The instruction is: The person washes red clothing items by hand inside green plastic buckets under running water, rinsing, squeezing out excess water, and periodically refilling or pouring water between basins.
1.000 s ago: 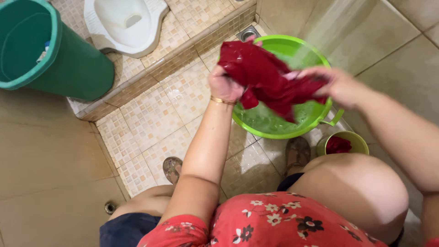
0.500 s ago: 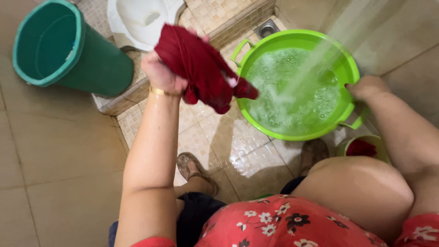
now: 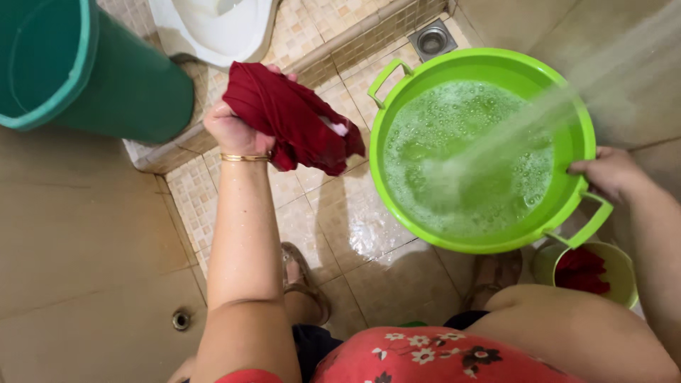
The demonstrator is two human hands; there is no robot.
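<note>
Red floral shirt (image 3: pixel 425 358) at bottom edge, bare knee lower right, sandalled foot (image 3: pixel 301 273) on wet tile floor (image 3: pixel 340 227) just above it. Small yellow-green cup (image 3: pixel 618 268) lower right with a red rag inside, just beside the basin handle. Left hand (image 3: pixel 237 128), gold bangle at wrist, raised mid-left, fingers closed tight around a bunched dark red cloth (image 3: pixel 291 117); cloth hangs to the right of the fist, long axis running left-to-right, its loose end near the basin rim but not touching, not over the water. Right hand (image 3: pixel 610 174) at right edge, fingers curled over the rim of the green basin (image 3: pixel 482 60), gripping it beside the handle. Basin sits centre-right, full of foamy water, a stream of water falling into it from upper right. So basin lies right of the cloth; left hand has the cloth, right hand has the basin. Further up: floor drain (image 3: pixel 433 41) top centre, white squat pan (image 3: pixel 213 28) top, dark green bucket (image 3: pixel 106 78) upper left on the raised step.
</note>
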